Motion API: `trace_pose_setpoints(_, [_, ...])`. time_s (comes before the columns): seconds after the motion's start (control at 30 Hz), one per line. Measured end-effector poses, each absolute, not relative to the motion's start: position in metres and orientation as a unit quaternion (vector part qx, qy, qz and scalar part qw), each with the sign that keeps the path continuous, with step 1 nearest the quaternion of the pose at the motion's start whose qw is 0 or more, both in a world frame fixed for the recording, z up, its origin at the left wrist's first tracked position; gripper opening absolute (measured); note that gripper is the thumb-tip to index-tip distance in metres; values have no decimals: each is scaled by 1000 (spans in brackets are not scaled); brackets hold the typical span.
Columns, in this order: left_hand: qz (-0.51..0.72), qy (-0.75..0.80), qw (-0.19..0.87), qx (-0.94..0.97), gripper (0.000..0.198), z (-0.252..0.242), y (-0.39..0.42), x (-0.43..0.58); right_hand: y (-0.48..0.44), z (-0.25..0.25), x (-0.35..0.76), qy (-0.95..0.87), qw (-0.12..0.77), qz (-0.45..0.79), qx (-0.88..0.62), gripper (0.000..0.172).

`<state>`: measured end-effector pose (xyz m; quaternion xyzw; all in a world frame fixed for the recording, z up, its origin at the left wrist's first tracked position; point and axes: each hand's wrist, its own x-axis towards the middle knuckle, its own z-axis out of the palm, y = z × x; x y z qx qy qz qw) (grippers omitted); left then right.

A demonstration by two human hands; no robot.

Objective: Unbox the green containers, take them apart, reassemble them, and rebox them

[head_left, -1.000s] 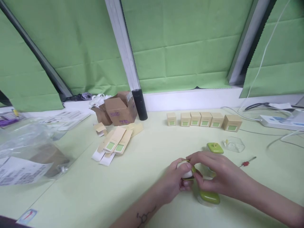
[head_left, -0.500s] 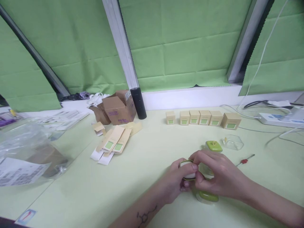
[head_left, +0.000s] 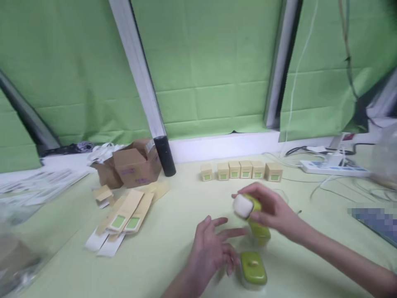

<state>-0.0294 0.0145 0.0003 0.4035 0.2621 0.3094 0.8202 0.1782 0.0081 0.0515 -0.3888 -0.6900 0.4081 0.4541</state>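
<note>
My right hand (head_left: 268, 209) grips a small green lid (head_left: 256, 203) between thumb and fingers, its white underside tilted to the left. Spread fingers, holding nothing, mark my left hand (head_left: 214, 250), which hovers just left of a lidded container. That container (head_left: 253, 269) has a glossy green lid with a small knob and a clear base. Below my right hand is another green-lidded piece (head_left: 260, 234), blurred and partly covered. A clear, lidless container behind my right hand is mostly hidden.
Several small tan boxes (head_left: 246, 169) with green labels stand in a row at the back. Flattened boxes (head_left: 132, 215), an open cardboard box (head_left: 133, 167) and a black cylinder (head_left: 165, 156) are on the left. Cables and a white power strip (head_left: 322, 167) lie at the back right.
My left hand has let go of the lid and opened. My right hand now holds the lid alone, lifted and turned. The camera view has swung to the right.
</note>
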Motion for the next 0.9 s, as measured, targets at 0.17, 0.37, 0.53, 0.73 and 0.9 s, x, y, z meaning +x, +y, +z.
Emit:
trace_pose_setpoints(0.17, [340, 351, 533, 690, 39, 36, 32, -14, 26, 71, 264, -660, 454, 280, -530, 43])
trace_pose_setpoints(0.37, [169, 225, 375, 883, 33, 74, 75, 99, 34, 41, 321, -554, 547, 197, -595, 46])
trace_pose_setpoints(0.53, [99, 266, 407, 868, 33, 51, 119, 176, 27, 31, 320, -519, 589, 174, -595, 44])
trace_pose_setpoints(0.73, [197, 375, 442, 791, 32, 32, 145, 108, 30, 52, 300, -579, 557, 243, -544, 51])
trace_pose_setpoints(0.9, [279, 475, 377, 745, 36, 3, 107, 10, 52, 64, 245, -700, 439, 274, -492, 60])
